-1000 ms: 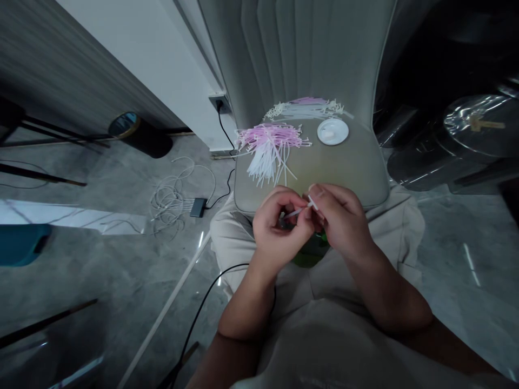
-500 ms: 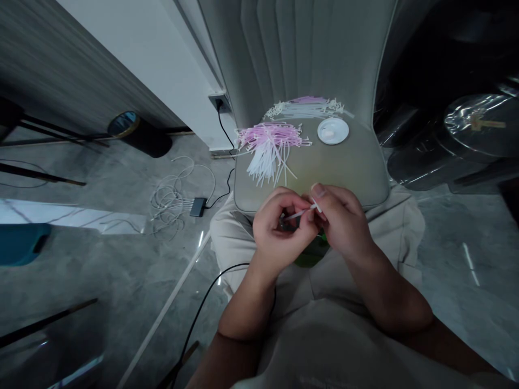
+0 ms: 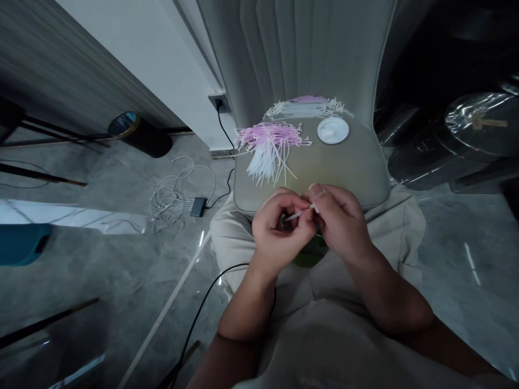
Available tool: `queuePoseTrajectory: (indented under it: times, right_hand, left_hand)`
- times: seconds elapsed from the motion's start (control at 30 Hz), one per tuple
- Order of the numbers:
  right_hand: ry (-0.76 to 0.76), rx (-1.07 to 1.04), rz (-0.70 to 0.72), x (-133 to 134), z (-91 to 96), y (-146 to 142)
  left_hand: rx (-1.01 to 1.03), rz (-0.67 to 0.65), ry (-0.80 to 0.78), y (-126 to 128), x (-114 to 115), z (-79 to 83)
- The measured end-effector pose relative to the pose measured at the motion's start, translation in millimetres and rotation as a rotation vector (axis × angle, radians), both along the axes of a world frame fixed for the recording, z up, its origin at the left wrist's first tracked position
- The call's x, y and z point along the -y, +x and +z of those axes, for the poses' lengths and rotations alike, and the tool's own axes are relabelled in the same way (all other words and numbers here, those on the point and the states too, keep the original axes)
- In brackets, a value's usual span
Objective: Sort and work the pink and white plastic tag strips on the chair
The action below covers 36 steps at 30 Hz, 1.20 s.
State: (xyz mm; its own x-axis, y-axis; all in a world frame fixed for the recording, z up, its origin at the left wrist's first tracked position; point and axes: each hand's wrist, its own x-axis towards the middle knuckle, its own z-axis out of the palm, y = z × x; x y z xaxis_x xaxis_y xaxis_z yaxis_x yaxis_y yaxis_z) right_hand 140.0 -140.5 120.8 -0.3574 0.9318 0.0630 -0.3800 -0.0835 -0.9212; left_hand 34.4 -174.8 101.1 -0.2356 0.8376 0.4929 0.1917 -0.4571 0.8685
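Between my two hands runs a thin white plastic strip. My left hand pinches its near end, and my right hand pinches the far end between thumb and fingers. A green object sits on my lap under the hands, mostly hidden by them. Beyond my fingers, a loose heap of pink and white strips lies on a grey upholstered chair seat. A second, flatter heap lies along the seat's back edge, next to a small white saucer.
A tangle of white cable joins a black box on the marble floor left of the chair. A black cable crosses the floor near my knee. Dark plastic-wrapped objects stand to the right.
My hands have shifted only slightly while staying on the white strip. The heaps and saucer have not moved.
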Motion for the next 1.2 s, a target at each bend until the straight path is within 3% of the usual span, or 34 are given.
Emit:
queuePoseTrajectory:
  times: [0.43, 0.63, 0.77, 1.03, 1.2]
  right_hand:
    - [-0.055, 0.008, 0.003, -7, -6.8, -1]
    - [-0.031, 0.026, -0.002, -16, -7.5, 5]
    - [-0.005, 0.125, 0.026, -19, -8.1, 8]
    - [-0.239, -0.088, -0.005, -40, 1.2, 27]
    - [-0.231, -0.108, -0.022, -46, 5.9, 36]
  left_hand:
    - [0.014, 0.025, -0.068, 1, -3, -5.1]
    - [0.236, -0.052, -0.181, 13, -8, 1.0]
    - [0.285, -0.018, -0.283, 10, -11, 5.4]
    - [0.528, -0.155, -0.454, -17, -13, 4.9]
    - [0.541, -0.153, -0.464, -16, -13, 6.5]
